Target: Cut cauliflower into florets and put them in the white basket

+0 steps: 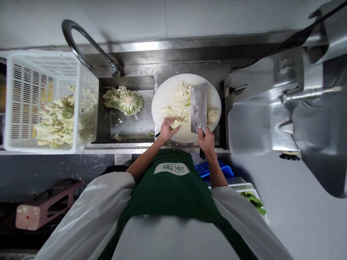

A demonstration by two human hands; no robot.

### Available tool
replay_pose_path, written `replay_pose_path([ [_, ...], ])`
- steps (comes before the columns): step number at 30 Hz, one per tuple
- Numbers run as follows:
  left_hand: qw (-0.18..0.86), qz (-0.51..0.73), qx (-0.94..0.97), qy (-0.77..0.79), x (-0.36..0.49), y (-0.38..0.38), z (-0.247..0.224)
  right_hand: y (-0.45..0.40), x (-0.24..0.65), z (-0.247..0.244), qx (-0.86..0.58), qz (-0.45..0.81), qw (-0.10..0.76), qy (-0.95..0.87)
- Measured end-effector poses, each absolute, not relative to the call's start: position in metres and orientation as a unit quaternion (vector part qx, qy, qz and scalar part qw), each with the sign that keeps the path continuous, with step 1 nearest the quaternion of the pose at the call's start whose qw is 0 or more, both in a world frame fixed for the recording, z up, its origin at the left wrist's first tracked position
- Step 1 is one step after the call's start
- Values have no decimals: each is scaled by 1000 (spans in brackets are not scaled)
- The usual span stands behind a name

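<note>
My right hand (206,142) is wrapped round the handle of a broad cleaver (198,108), whose blade lies over the right half of a round white cutting board (161,97). At the board's lower left, my left hand (167,129) is closed on a pale cauliflower piece (176,124). Beyond the hands sits a larger cauliflower chunk (183,91), left of the blade's upper part. Small crumbs and cut bits (181,110) are scattered between it and my left hand. More crumbs (213,115) show at the blade's right side.
Left of the board, cauliflower heads (126,101) lie in a steel sink (146,124) under a curved faucet (81,34). A white plastic basket (88,104) holds many cut pieces (58,121). A metal slicing machine (249,126) stands close on the right. Below are a blue crate (226,169) and green leaves (253,200).
</note>
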State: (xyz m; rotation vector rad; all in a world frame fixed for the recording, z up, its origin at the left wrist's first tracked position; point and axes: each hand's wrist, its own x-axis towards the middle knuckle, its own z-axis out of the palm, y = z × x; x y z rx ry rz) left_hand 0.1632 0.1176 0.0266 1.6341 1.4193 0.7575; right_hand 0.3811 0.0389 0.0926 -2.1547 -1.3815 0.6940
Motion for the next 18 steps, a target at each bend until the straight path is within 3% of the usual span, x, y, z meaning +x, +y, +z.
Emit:
replay_pose_path([
  [4,586,366,447,568,153,128,36,35,385,89,-798,249,242,-493],
  [8,672,397,311,542,149,136,51,39,383,88,-797,255,213,-505],
  [14,711,446,233,491,128,142,85,52,366,107,-780,285,99,-548],
  [18,620,537,210,532,51,156,128,64,337,115,-720,336,35,-606],
])
